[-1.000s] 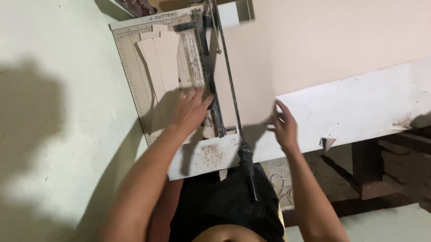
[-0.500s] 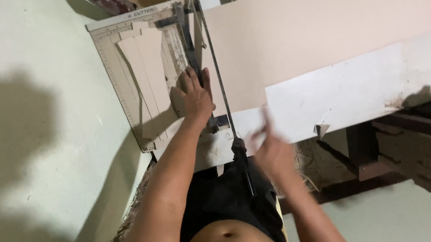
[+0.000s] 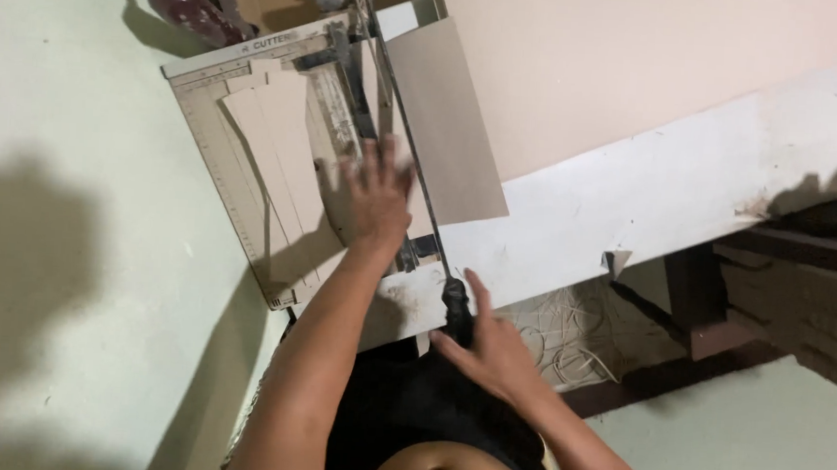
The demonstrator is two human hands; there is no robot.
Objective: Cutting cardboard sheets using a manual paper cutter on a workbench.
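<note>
We are pressing our spread left hand [image 3: 377, 199] flat on the brown card [image 3: 277, 173] on the cutter board [image 3: 231, 219] at the desk's edge, while our right hand [image 3: 489, 351] is curling around the black blade handle [image 3: 457, 305], probably ready to cut.

One grey lever-arm paper cutter with a ruled base [image 3: 237, 195] stands on one long white bench [image 3: 693, 184]. One large tan cardboard sheet [image 3: 445, 120] lies across its blade side, and about three narrow tan card strips [image 3: 268, 158] overlap on its bed. Two bare hands show: one left hand [image 3: 374, 198], one right hand [image 3: 489, 351].
</note>
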